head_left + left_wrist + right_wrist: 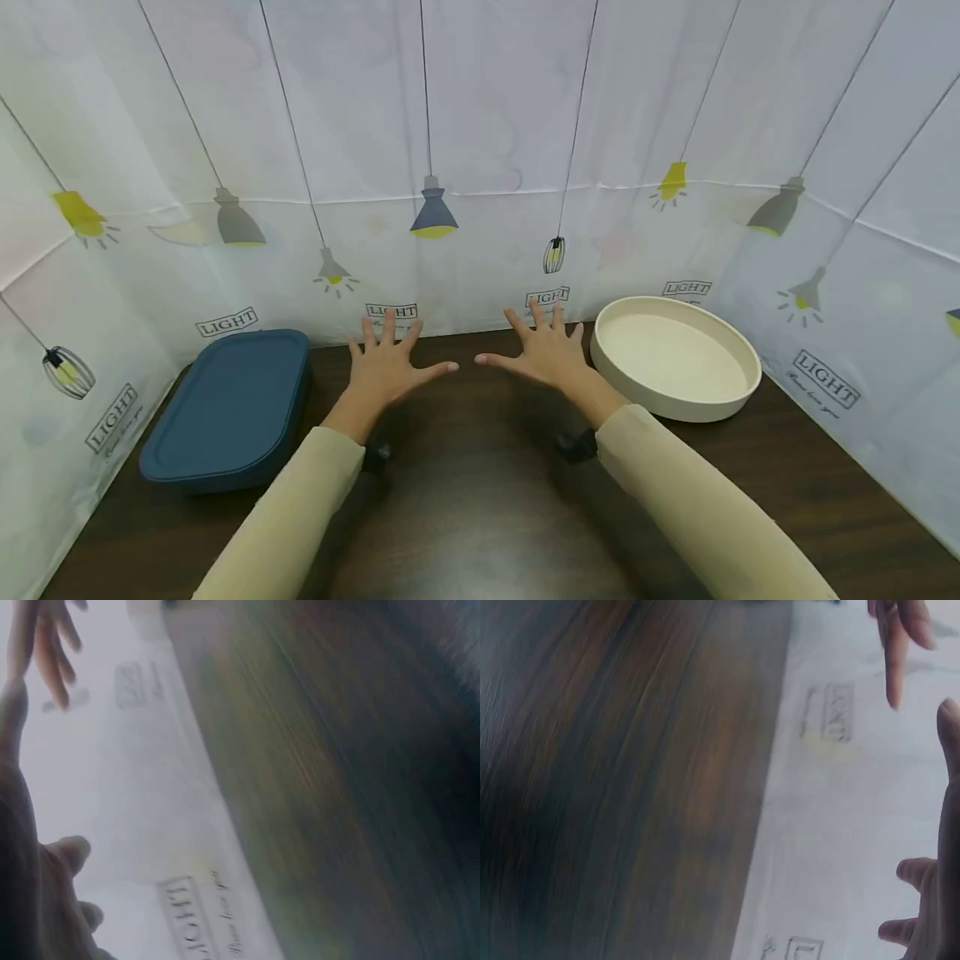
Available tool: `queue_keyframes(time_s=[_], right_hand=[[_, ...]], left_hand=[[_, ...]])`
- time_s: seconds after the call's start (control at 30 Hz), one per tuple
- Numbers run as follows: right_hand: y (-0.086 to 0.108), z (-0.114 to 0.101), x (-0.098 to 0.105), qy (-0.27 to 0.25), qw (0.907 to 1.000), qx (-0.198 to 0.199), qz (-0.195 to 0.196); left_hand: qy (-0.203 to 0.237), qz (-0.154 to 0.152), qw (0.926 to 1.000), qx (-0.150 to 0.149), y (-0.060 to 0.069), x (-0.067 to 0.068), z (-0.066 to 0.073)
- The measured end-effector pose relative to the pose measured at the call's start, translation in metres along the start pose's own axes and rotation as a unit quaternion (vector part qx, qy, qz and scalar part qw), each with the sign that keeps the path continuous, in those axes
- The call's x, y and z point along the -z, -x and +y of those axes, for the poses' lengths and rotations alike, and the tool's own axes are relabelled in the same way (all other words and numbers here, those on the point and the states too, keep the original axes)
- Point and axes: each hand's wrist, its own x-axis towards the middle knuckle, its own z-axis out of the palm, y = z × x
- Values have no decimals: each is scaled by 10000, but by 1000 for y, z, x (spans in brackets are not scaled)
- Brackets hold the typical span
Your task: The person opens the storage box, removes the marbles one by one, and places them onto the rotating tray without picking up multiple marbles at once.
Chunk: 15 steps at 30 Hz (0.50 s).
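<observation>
Both hands are held up over the dark table with fingers spread wide, holding nothing. In the head view the left hand (384, 368) is left of the middle, to the right of a blue lidded box (228, 404). The right hand (551, 354) mirrors it, just left of a round cream tray (678, 354). The two thumbs point at each other with a gap between them. In the left wrist view part of the left hand (56, 900) shows at the lower left; the right wrist view has part of the right hand (930, 900) at its right edge.
A white curtain (495, 125) printed with hanging lamps stands behind the dark wooden table (465, 517) and along both sides. The box lies at the table's left, the tray at the back right. Small black devices sit at both wrists.
</observation>
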Motion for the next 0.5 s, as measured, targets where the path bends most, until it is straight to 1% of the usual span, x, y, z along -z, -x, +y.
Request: queue_keyframes(time_s=[0.07, 0.17, 0.23, 0.27, 0.33, 0.43, 0.47, 0.5], right_hand=[[2, -5, 2, -62, 9997, 66, 234], [10, -14, 4, -338, 9978, 155, 550], [16, -22, 5, -761, 9945, 170, 694], [19, -27, 6, -1090, 9911, 211, 731], [25, -37, 7, -1821, 9793, 312, 832], [30, -55, 6, -2827, 9526, 522, 991], [30, -59, 6, -3085, 9433, 602, 1070], [30, -64, 7, -3262, 9355, 669, 1183]], left_hand=[[65, 144, 9997, -171, 9, 5, 3], [253, 393, 9977, -493, 28, 9, 4], [395, 558, 9953, -688, 40, 11, 3], [515, 596, 9942, -732, 48, 12, 1], [742, 731, 9915, -776, 61, 15, -6], [1058, 1007, 9871, -654, 82, 20, -23], [1170, 1118, 9850, -602, 89, 23, -29], [1275, 1292, 9818, -558, 95, 26, -36]])
